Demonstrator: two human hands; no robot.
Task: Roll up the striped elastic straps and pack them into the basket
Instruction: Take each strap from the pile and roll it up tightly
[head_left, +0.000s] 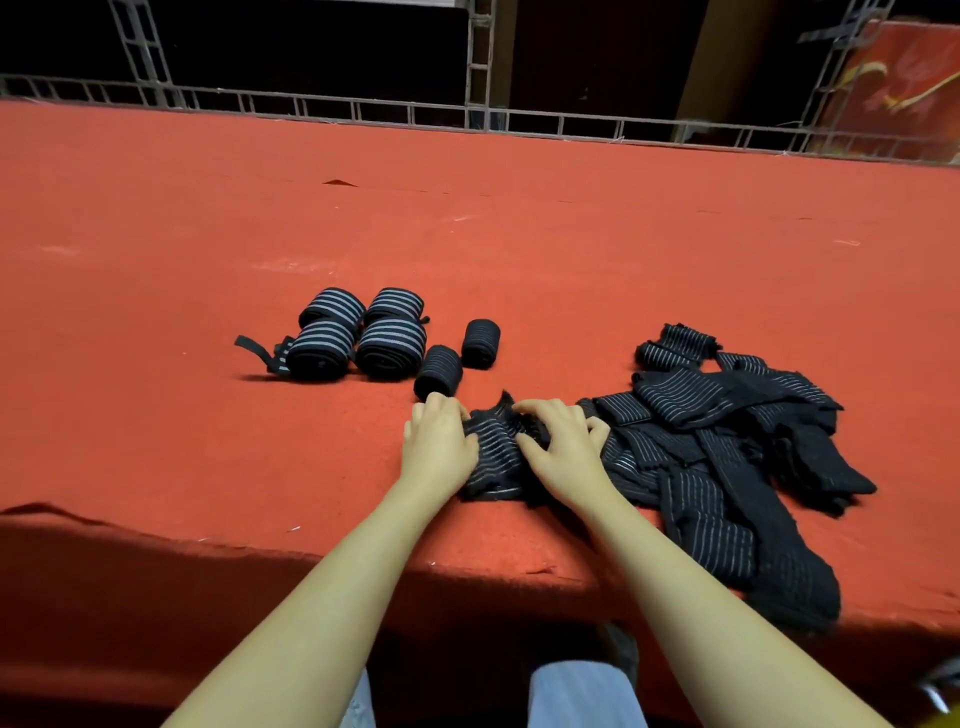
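Note:
A black strap with thin pale stripes (493, 447) lies bunched near the table's front edge between my hands. My left hand (439, 441) grips its left side with curled fingers. My right hand (563, 441) pinches its far end, fingers bent over the cloth. To the right spreads a loose heap of unrolled striped straps (727, 457), partly hanging over the edge. Several rolled straps with broad grey stripes (358, 332) stand in a cluster at centre left, with two smaller dark rolls (439, 371) (480, 343) beside them. No basket is in view.
The table is covered in red felt (208, 234), with its front edge (260, 551) close to my body. A metal truss rail (467, 117) runs along the far side. A loose strap tail (254, 351) trails left of the rolls.

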